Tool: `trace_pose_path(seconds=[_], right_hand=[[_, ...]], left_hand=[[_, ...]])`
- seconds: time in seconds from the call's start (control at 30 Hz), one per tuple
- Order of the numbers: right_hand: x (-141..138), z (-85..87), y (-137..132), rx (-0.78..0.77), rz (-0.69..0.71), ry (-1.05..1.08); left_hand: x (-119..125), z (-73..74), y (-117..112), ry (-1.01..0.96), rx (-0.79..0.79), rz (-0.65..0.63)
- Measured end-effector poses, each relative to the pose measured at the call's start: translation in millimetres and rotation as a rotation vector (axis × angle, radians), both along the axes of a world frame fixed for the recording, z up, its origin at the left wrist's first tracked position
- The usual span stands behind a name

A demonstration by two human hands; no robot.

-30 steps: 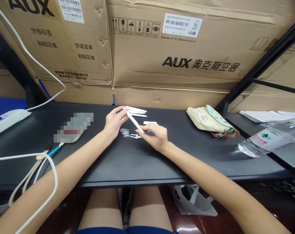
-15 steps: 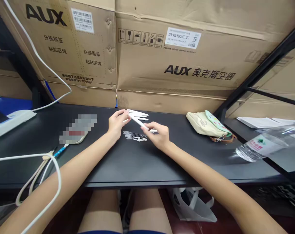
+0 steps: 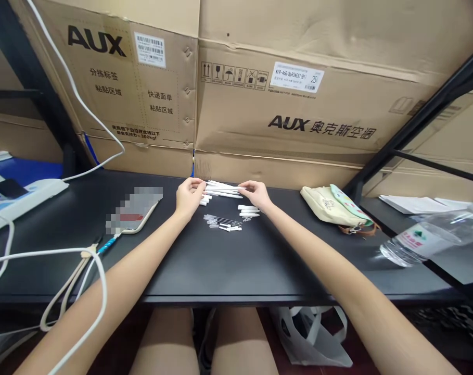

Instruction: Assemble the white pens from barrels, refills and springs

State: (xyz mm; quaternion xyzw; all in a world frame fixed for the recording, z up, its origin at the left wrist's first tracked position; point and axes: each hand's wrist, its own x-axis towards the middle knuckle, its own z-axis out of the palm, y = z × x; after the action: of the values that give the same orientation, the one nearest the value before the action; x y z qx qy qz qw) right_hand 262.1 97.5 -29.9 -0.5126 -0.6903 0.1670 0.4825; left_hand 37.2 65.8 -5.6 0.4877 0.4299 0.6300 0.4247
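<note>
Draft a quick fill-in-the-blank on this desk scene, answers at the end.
The pen-shaped sticks between the left hand and the right hand are ____.
The desktop under them is ____.
The brand printed on the cardboard carton behind the desk is ____.
The canvas pouch lies to the person's ____ of both hands.

Missing words: white; black; AUX; right.

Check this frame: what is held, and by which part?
Cannot be told: the left hand covers one end of the white pen barrels; the right hand reaches the other.
</note>
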Motion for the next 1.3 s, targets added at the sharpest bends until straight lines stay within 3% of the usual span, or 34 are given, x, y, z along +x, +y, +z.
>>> trace_pose_path(seconds=[0.17, 0.33, 0.6, 0.7, 0.8, 0.87, 0.97, 1.1, 1.3], right_hand=[[-6.3, 1.1, 2.6, 0.004, -0.021, -0.159], [-9.5, 8.1, -0.8, 0.034, -0.046, -0.237], [11.1, 20.1, -37.3, 0.297, 0.015, -0.317], [14.6, 20.5, -62.3, 0.246, 0.094, -0.268], [10.6, 21.3, -85.4, 0.05, 0.31, -0.254], [5.8, 22.5, -95.3, -0.018, 0.423, -0.274], [-0.9, 23.7, -101.6, -0.001, 0.502, -0.35], [-8.9, 20.4, -103.8, 0.059, 0.492, -0.41], [-23.1, 9.7, -108.9, 0.093, 0.417, -0.574]], left_hand=[[0.2, -1.2, -2.7, 0.159, 0.004, -0.08], [1.2, 4.1, -11.2, 0.292, -0.008, -0.262], [-3.2, 21.5, -17.4, 0.652, 0.089, -0.57], [-5.9, 25.5, -18.3, 0.785, 0.12, -0.704], [-6.7, 26.8, -19.7, 0.89, 0.156, -0.801], [-6.3, 26.7, -20.5, 0.918, 0.163, -0.818], [-5.7, 26.8, -21.1, 0.974, 0.136, -0.815], [-5.6, 28.1, -22.0, 1.032, 0.121, -0.764], [-5.5, 32.1, -26.0, 1.277, 0.152, -0.693]])
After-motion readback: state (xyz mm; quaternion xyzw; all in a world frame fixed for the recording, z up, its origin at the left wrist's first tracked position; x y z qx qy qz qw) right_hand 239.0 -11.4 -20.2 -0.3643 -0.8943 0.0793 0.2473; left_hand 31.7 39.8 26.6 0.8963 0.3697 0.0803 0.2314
